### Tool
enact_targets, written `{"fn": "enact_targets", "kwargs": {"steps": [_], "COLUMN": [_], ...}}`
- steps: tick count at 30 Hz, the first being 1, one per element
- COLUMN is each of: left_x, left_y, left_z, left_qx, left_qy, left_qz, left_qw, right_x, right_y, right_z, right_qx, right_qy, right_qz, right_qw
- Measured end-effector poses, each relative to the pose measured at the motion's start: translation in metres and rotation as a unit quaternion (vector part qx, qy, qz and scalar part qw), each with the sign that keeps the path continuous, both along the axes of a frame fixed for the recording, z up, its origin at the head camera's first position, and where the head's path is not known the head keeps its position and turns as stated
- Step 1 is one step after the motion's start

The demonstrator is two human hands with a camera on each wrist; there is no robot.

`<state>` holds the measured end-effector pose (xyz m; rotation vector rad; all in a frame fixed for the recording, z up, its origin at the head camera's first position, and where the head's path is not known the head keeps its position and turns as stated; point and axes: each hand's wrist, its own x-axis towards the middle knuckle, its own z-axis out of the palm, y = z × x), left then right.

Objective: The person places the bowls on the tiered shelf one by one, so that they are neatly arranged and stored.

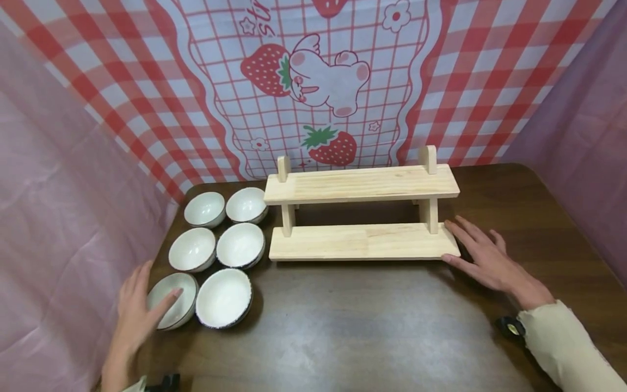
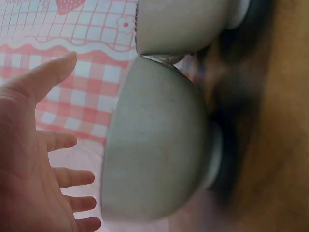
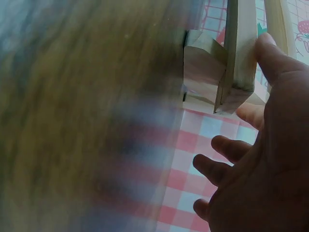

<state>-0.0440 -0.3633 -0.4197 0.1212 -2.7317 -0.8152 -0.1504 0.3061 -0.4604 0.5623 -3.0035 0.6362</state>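
Note:
My left hand (image 1: 134, 313) is spread beside the nearest left white bowl (image 1: 168, 307), its thumb reaching over the bowl's opening. In the left wrist view the fingers and thumb stand apart, above the rim of the bowl (image 2: 154, 145). A two-tier shelf (image 1: 362, 185) of pale wood stands toward the back of the table. At the right end of its lower board (image 1: 362, 242), my right hand (image 1: 490, 261) touches the corners with thumb and index finger. Its other fingers extend loosely below the board (image 3: 241, 58) in the right wrist view.
Several more white bowls stand upright in two columns left of the shelf, among them one at the front (image 1: 223, 298) and one at the back (image 1: 204, 209). A strawberry-print cloth (image 1: 333, 71) hangs behind the dark wooden table (image 1: 343, 326). Pink curtains (image 1: 63, 218) flank both sides.

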Motion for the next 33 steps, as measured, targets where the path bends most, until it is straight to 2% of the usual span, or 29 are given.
{"fn": "enact_targets", "kwargs": {"steps": [5, 13, 18, 22, 27, 33], "left_x": [0.009, 0.018, 0.023, 0.026, 0.03, 0.035], "left_y": [-0.004, -0.004, -0.002, -0.002, -0.004, -0.005], "left_z": [-0.012, -0.025, -0.031, -0.038, -0.044, -0.047], "left_qx": [0.025, 0.064, 0.072, 0.074, 0.099, 0.122], "left_qy": [-0.017, -0.043, -0.042, -0.02, -0.004, -0.025], "left_qz": [0.008, 0.022, 0.027, 0.036, 0.029, 0.032], "left_qw": [0.9995, 0.9967, 0.9961, 0.9964, 0.9947, 0.9917], "right_x": [-0.002, -0.006, -0.005, -0.006, -0.005, -0.005], "right_y": [0.002, 0.006, 0.007, 0.008, 0.008, 0.006], "right_z": [0.0, -0.005, -0.009, -0.012, -0.021, -0.026], "right_qx": [-0.031, -0.092, -0.105, -0.134, -0.182, -0.214], "right_qy": [-0.044, -0.086, -0.087, -0.095, -0.088, -0.082], "right_qz": [0.009, 0.018, 0.013, 0.004, 0.005, 0.008], "right_qw": [0.9985, 0.9919, 0.9906, 0.9865, 0.9795, 0.9732]}}
